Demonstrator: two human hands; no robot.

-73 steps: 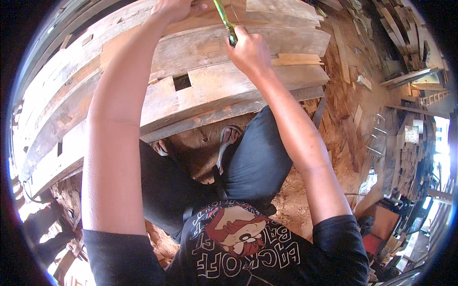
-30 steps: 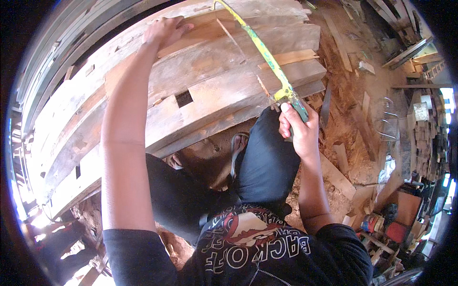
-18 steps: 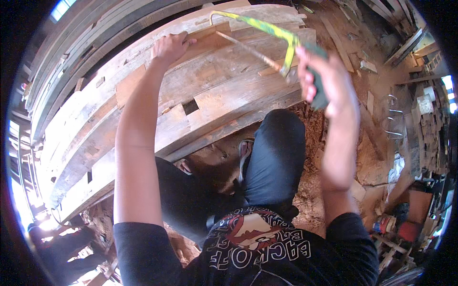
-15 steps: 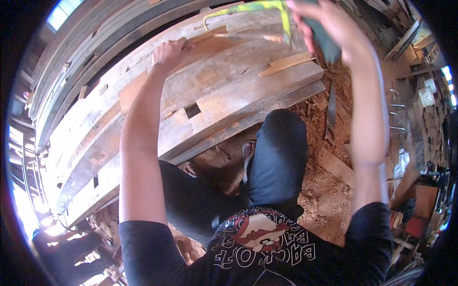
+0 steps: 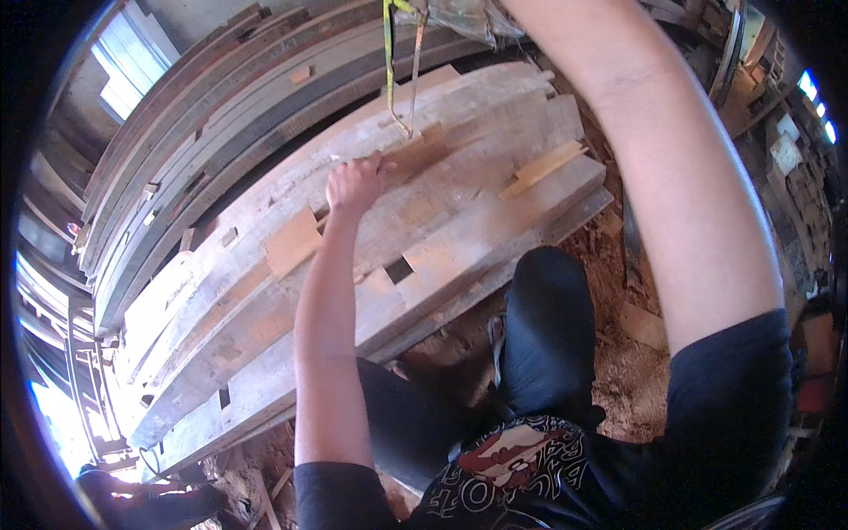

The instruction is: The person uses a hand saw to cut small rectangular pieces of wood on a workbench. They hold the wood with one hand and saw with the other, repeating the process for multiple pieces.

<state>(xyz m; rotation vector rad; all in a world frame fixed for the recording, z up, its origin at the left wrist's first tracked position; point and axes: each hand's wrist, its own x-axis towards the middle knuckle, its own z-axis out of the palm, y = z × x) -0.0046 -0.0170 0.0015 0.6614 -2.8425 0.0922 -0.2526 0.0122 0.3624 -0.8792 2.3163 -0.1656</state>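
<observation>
Rests the left grip (image 5: 356, 184), knuckles up, at the left end of a small brown wood piece (image 5: 428, 146), as half a second ago; bends the fingers over it, with undersides hidden, so cannot be told as pinching or merely pressing. Extends the right arm (image 5: 654, 132) past the upper edge, with the right grip now out of view and impossible to judge.

Just beyond the left grip, shows a bow saw (image 5: 389, 71): has a yellow-green frame and a thin, reddish-brown blade. Compared with half a second ago, is turned from crosswise, nose to the left, to nearly upright in view; loses its handle to the upper edge. Points its nose downward, near the wood piece, with contact unclear; runs its long axis up the view, frame left of blade.

Farther out, includes pale boards (image 5: 481, 234) underneath and long stacked beams (image 5: 265, 93) behind.
</observation>
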